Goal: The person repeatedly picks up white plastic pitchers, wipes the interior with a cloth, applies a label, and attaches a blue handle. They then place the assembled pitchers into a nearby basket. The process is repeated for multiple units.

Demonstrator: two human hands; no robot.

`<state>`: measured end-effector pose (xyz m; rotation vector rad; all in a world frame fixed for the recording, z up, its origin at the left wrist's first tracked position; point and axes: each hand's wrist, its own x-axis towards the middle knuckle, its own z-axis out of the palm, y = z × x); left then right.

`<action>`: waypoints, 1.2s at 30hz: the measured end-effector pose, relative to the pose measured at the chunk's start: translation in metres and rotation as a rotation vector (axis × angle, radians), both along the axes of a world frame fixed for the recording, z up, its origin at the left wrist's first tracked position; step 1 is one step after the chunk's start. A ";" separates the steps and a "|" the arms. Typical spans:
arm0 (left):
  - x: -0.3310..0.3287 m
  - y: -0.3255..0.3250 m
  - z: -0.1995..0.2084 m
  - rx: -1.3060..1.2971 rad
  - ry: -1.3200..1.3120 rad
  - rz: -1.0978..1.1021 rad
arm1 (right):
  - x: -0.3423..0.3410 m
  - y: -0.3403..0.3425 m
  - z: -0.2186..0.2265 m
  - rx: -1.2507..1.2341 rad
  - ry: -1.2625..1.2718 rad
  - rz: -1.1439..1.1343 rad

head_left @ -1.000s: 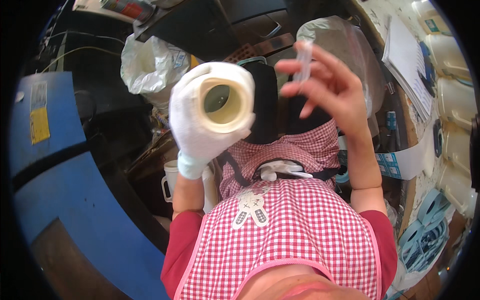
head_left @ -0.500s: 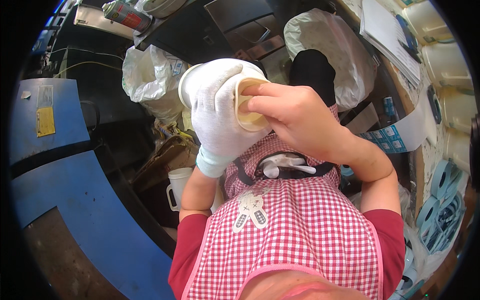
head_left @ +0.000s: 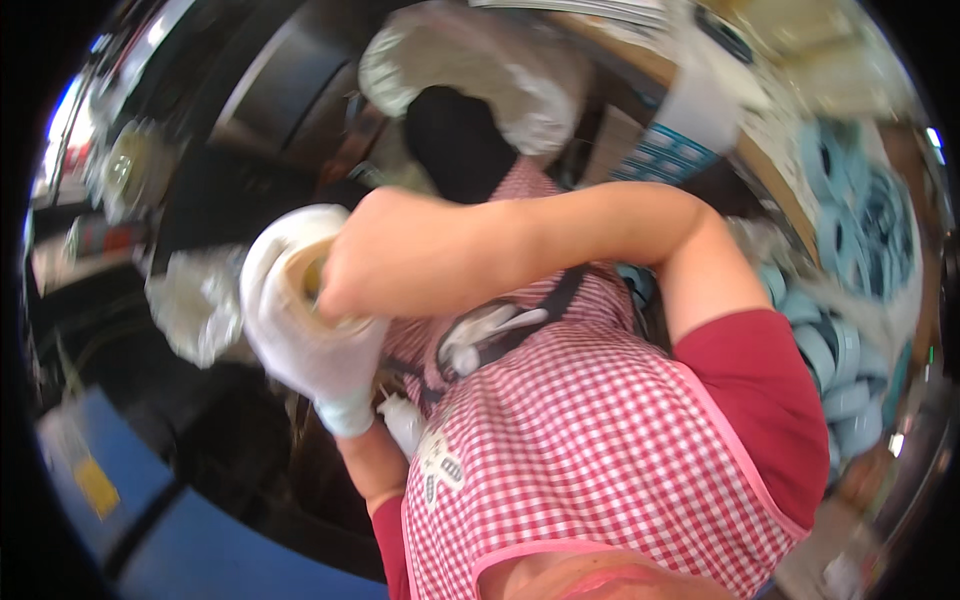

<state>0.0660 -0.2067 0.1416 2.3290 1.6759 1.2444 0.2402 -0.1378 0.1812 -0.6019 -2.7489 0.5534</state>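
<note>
I'm counting two hands in front of me, one gloved left hand (head_left: 285, 345) and one bare right hand (head_left: 410, 250), and just one round cream-rimmed container (head_left: 291, 275) is showing at them. The person is wearing one checked apron (head_left: 580, 440) over two dark red sleeves (head_left: 750, 400). Around us two blue panels (head_left: 230, 550), one yellow label (head_left: 95, 487), one blue-and-white printed strip (head_left: 675, 150) and at least two whitish plastic bags (head_left: 530, 60) are showing, while more than five light-blue rings (head_left: 855, 365) are blurring past exact counting.
</note>
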 end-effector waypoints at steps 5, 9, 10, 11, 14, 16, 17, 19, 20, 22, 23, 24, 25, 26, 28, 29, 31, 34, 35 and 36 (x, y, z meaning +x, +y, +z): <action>0.005 0.005 0.001 -0.007 -0.002 -0.040 | 0.020 0.002 -0.005 -0.128 0.068 0.084; 0.010 0.016 -0.006 -0.030 -0.003 -0.024 | 0.024 -0.010 -0.011 -0.149 0.023 0.032; 0.012 0.016 -0.007 -0.030 -0.007 -0.039 | 0.028 -0.015 -0.013 -0.173 0.024 0.021; 0.010 0.017 -0.007 -0.031 0.010 -0.042 | 0.031 -0.019 -0.017 -0.197 0.025 0.009; 0.004 0.027 0.011 -0.085 -0.192 -0.047 | 0.048 -0.030 -0.043 -0.065 0.515 -0.056; 0.000 -0.001 0.069 -0.117 -0.215 0.215 | 0.089 -0.036 -0.045 -0.153 0.674 -0.151; -0.010 -0.010 0.085 -0.096 -0.237 0.242 | 0.140 -0.043 -0.043 -0.307 0.614 -0.268; -0.033 0.000 0.094 -0.082 -0.337 0.149 | 0.239 -0.076 -0.037 -0.723 -0.006 -0.883; -0.044 0.007 0.094 -0.100 -0.395 0.109 | 0.280 -0.098 -0.046 -0.506 -0.418 -0.993; -0.067 0.027 0.078 -0.199 -0.530 0.041 | 0.341 -0.125 -0.077 -0.293 -0.731 -1.197; -0.072 0.052 0.066 -0.295 -0.605 -0.037 | 0.359 -0.131 -0.088 -0.253 -0.677 -1.339; -0.072 0.083 0.051 -0.408 -0.691 -0.131 | 0.366 -0.136 -0.102 -0.327 -0.290 -1.389; -0.070 0.104 0.042 -0.536 -0.769 -0.196 | 0.371 -0.132 -0.117 -0.395 0.113 -1.374; -0.065 0.129 0.022 -0.687 -0.859 -0.267 | 0.371 -0.132 -0.127 -0.453 0.506 -1.333; -0.046 0.178 -0.030 -0.991 -1.028 -0.385 | 0.359 -0.131 -0.136 -0.293 0.739 -1.396; -0.037 0.192 -0.055 -1.098 -1.084 -0.409 | 0.357 -0.130 -0.139 -0.206 0.860 -1.423; -0.030 0.221 -0.114 -1.330 -1.283 -0.525 | 0.355 -0.133 -0.139 -0.160 0.819 -1.493; -0.040 0.224 -0.143 -1.329 -1.323 -0.434 | 0.346 -0.137 -0.134 -0.083 0.799 -1.554; -0.045 0.224 -0.147 -1.311 -1.353 -0.396 | 0.347 -0.139 -0.134 -0.071 0.795 -1.567; -0.051 0.225 -0.151 -1.292 -1.383 -0.357 | 0.348 -0.140 -0.135 -0.060 0.790 -1.578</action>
